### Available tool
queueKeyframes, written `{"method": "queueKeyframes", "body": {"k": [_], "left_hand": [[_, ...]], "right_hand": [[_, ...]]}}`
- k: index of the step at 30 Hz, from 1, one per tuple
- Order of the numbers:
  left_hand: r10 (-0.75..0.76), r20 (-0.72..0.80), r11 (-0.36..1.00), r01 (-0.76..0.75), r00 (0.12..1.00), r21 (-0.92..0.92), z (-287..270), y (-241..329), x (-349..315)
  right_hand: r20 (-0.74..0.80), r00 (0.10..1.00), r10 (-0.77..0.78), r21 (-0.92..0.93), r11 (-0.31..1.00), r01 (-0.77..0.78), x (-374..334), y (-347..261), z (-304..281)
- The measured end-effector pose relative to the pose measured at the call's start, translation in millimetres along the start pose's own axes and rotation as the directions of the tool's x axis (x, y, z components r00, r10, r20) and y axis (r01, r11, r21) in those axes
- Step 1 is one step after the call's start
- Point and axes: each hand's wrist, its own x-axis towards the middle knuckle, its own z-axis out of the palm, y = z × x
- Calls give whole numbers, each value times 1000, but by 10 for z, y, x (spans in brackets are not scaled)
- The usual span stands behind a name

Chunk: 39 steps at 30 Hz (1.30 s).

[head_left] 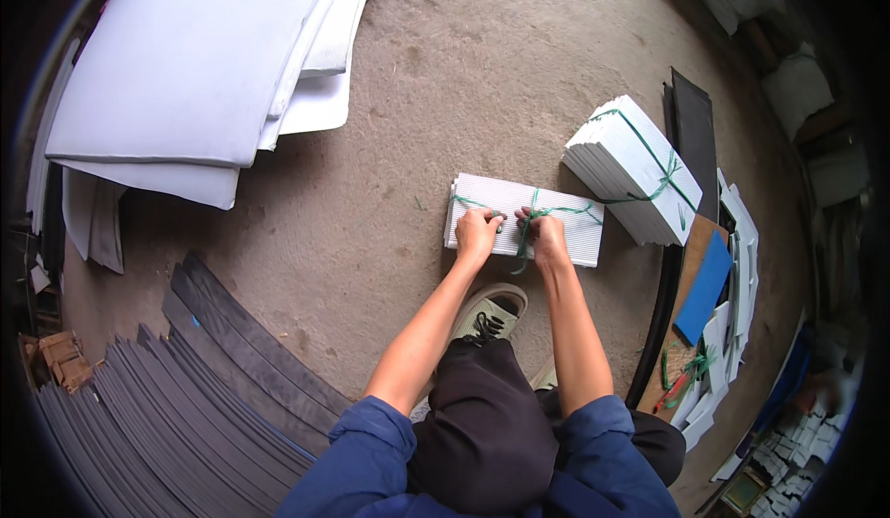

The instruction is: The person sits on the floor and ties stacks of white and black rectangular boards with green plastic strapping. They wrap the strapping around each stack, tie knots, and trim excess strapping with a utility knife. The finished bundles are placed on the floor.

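- The stack of white sheets (524, 219) lies flat on the concrete floor (445, 82), just in front of the person's shoe (489, 311). It lies low and steady there, which likely lets both hands press down on it while the cord is drawn.
- A green cord (556, 211) crosses the stack, and its loose ends meet near the stack's middle.
- The left hand (476, 234) rests on the stack's near edge, fingers curled narrow and pinching the cord.
- The right hand (547, 237) sits just beside it, also closed on the cord; a short tail hangs below it. The 2 hands nearly touch, as they would at a knot.
- A second bundle (632, 169), already bound with green cord, stands tilted to the right, just beside the first and apart from the hands.
- Large white foam sheets (195, 63) are piled at the upper left, well apart from the work.
- Dark grey strips (195, 379) fan out across the lower left.
- At the right lie a blue sheet (705, 286) on a brown board, loose green cord pieces (691, 370) and more white pieces.
- No box or bin can be made out clearly; the cord alone holds each bundle together.
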Motion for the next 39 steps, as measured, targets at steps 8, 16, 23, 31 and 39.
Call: {"method": "queueKeyframes", "body": {"k": [8,16,23,31,39], "left_hand": [[16,181,997,-1,983,-79,-135,22,40],[153,291,938,-46,944,-344,-192,-151,48],[91,452,985,-13,887,-175,-314,-88,178],[-33,565,990,104,825,-93,-371,81,211],[-21,677,724,479,735,-497,-414,-85,195]], "right_hand": [[130,991,26,185,982,-50,0,41,-49],[132,991,3,181,983,-27,-83,69,16],[166,984,-70,269,963,23,4,217,54],[80,990,-117,272,958,91,-118,173,19],[189,564,-804,-834,172,524,-428,-16,-199]]}}
